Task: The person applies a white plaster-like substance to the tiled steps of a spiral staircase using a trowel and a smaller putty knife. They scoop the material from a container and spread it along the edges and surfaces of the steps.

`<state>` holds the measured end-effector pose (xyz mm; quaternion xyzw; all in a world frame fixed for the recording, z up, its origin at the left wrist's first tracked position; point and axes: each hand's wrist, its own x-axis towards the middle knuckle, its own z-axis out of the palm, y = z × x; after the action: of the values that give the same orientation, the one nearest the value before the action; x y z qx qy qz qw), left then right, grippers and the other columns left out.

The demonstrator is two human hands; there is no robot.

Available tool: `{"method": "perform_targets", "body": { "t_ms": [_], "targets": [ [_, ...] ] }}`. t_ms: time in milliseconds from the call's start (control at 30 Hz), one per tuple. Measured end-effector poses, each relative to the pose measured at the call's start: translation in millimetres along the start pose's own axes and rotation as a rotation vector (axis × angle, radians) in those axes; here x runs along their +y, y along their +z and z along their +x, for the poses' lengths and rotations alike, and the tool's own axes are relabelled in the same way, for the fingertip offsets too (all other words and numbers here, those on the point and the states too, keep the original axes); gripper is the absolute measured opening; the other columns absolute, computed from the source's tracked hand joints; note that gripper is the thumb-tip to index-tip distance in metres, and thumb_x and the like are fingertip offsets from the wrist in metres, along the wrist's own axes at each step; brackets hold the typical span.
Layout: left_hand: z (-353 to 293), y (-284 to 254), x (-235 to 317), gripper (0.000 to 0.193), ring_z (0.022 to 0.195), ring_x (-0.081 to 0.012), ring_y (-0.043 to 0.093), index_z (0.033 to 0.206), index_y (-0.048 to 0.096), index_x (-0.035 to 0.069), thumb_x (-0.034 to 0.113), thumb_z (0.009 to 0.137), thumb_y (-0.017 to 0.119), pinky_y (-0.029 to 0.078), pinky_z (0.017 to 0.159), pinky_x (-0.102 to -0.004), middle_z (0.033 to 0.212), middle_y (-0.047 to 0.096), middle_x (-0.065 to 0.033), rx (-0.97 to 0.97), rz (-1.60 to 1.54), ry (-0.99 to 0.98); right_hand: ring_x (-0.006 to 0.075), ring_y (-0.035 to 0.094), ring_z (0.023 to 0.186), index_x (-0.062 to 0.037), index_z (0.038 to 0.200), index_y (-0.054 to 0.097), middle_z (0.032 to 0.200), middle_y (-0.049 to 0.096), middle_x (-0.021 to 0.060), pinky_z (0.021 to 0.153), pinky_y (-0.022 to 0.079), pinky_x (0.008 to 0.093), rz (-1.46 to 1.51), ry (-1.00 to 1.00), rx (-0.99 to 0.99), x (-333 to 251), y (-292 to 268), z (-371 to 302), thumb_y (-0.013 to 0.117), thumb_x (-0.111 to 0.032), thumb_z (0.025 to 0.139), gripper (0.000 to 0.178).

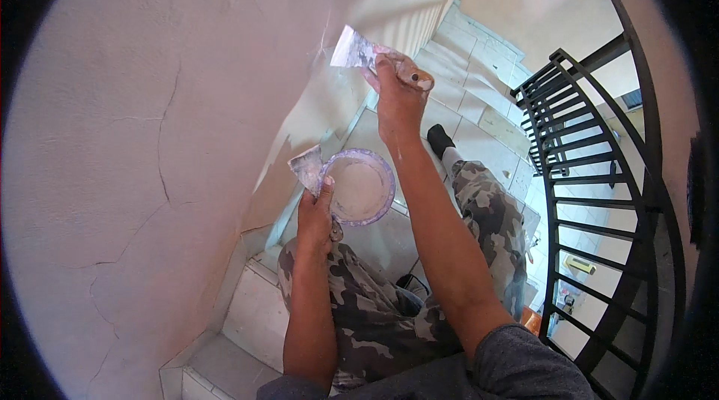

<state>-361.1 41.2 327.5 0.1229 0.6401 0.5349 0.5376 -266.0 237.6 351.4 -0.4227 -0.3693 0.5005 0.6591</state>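
My right hand (398,93) grips a putty knife (350,49) by its wooden handle, its wide blade smeared with white and close to the wall. Lower down, my left hand (315,216) is closed on the rim of a purple-edged tub (392,189) and also on a second putty knife (306,168), whose coated blade sticks up beside the tub. Pale, creamy filler (358,189) lies inside the tub. A thin crack with a white smear (326,29) runs down the wall near the right hand's blade.
The pink wall (90,138) on the left carries several long cracks (161,153). Tiled stairs (247,310) lie beneath me, with a tiled landing (457,63) ahead. A black metal railing (595,198) curves along the right. My legs in camouflage trousers (479,205) stretch forward.
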Motion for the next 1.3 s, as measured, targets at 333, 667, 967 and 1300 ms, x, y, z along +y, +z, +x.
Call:
{"method": "perform_targets", "body": {
  "t_ms": [333, 667, 967, 1300],
  "targets": [
    [12, -14, -16, 0.057, 0.116, -0.0222, 0.058, 0.134, 0.052, -0.001, 0.037, 0.095, 0.069, 0.045, 0.101, -0.0355, 0.128, 0.061, -0.0131, -0.008, 0.01, 0.034, 0.0209, 0.064, 0.104, 0.0036, 0.11, 0.06, 0.116, 0.061, 0.0127, 0.092, 0.059, 0.0396, 0.35, 0.139, -0.056, -61, 38, -28, 0.063, -0.009, 0.095, 0.02],
    [29, -15, -30, 0.047, 0.094, -0.0195, 0.063, 0.122, 0.06, 0.005, 0.038, 0.091, 0.072, 0.051, 0.082, -0.0344, 0.105, 0.067, -0.0131, 0.088, 0.416, 0.055, 0.025, 0.063, 0.111, 0.0051, 0.117, 0.059, 0.12, 0.062, 0.0148, 0.094, 0.058, 0.0424, 0.327, 0.253, -0.049, -82, -25, -38, 0.062, -0.007, 0.095, 0.025],
    [97, -14, -40, 0.052, 0.072, -0.0222, 0.059, 0.121, 0.062, 0.007, 0.046, 0.088, 0.074, 0.049, 0.062, -0.0428, 0.089, 0.065, -0.0099, -0.397, 0.638, 0.045, 0.0263, 0.064, 0.11, 0.0064, 0.12, 0.056, 0.124, 0.06, 0.0171, 0.097, 0.057, 0.0427, 0.178, 0.287, 0.018, -84, -125, -52, 0.06, -0.009, 0.097, 0.028],
    [153, -50, -125, 0.063, 0.107, -0.0286, 0.063, 0.128, 0.06, 0.005, 0.044, 0.083, 0.079, 0.049, 0.094, -0.0428, 0.12, 0.067, -0.016, -0.53, 1.102, -0.194, 0.0255, 0.064, 0.109, 0.0061, 0.117, 0.057, 0.119, 0.063, 0.0177, 0.095, 0.059, 0.0402, 0.188, 0.401, -0.003, -52, -162, -47, 0.063, -0.011, 0.096, 0.028]
  ]
}}
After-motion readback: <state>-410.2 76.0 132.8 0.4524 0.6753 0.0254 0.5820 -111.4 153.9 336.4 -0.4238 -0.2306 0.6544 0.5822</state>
